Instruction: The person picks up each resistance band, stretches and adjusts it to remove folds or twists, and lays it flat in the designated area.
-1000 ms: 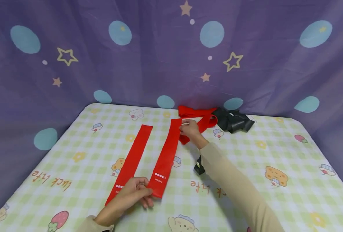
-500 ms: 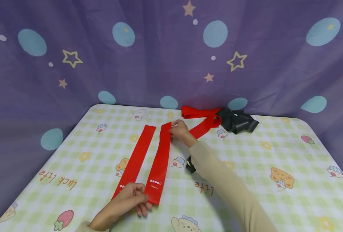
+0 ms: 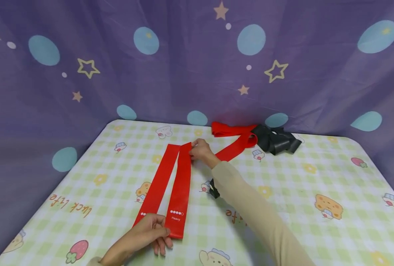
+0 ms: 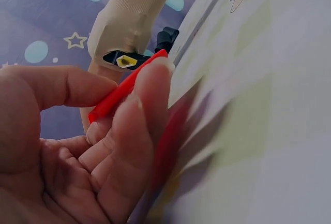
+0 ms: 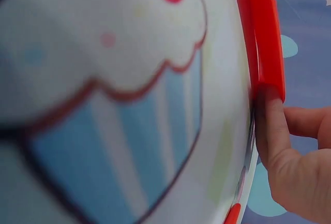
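Observation:
A flat red resistance band (image 3: 180,184) printed "Heavy" stretches between my two hands, slightly above the table. My left hand (image 3: 150,232) pinches its near end; in the left wrist view the thumb and fingers clasp the band's edge (image 4: 124,87). At the far end, my right hand (image 3: 201,151) holds the band's corner, with fingers under the red end (image 5: 269,74) in the right wrist view. Just to the left lies a second flat red band (image 3: 158,181), its far end touching or overlapping the held one. My left hand hides part of its printed near end.
Behind my right hand, another red band (image 3: 231,147) lies looped on the table's far side. Beside it sits a crumpled black band (image 3: 275,142). A patterned purple curtain (image 3: 197,74) hangs behind the checkered table (image 3: 283,207).
Both hands have carried the held red band leftward and slightly nearer, until its far end meets the band lying on the left. The other bands stay put while the head view shifts a little.

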Available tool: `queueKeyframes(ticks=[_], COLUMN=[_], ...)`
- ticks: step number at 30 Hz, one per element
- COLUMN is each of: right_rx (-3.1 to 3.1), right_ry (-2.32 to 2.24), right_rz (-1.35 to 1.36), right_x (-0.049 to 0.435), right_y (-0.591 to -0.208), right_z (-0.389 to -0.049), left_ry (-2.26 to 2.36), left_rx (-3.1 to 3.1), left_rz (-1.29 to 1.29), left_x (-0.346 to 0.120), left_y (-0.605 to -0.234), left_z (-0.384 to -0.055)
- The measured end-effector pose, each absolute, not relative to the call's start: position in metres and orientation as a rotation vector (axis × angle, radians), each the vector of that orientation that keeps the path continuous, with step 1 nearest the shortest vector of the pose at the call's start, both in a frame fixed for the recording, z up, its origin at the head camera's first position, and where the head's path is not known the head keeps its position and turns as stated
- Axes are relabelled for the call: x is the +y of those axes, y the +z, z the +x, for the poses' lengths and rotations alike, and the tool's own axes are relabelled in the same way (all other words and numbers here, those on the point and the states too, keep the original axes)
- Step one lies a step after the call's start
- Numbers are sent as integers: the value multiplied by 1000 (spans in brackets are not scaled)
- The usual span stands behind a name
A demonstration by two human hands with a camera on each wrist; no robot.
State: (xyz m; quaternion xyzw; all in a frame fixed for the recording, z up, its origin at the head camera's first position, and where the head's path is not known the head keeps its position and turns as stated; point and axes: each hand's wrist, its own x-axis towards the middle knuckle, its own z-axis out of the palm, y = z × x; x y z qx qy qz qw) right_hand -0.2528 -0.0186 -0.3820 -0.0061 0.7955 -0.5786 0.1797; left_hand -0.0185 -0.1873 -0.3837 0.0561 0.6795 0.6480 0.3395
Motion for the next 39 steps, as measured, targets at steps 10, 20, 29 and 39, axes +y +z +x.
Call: queueKeyframes(ticks=[10, 20, 29, 39], right_rx=[2259, 2285, 2372, 2353], right_ry=[-1625, -1568, -1502, -1546], right_rz=[-17, -18, -19, -14], right_x=[-19, -21, -25, -20], right_y=[-383, -379, -381, -380], right_z=[-256, -256, -258, -262], left_ry=[1685, 1648, 1664, 1542], left_rx=[1810, 1864, 1904, 2016], left_rz=[131, 45, 57, -67], left_x=[-188, -192, -191, -189], left_y=[-388, -388, -388, -385], left_z=[-19, -16, -11, -10])
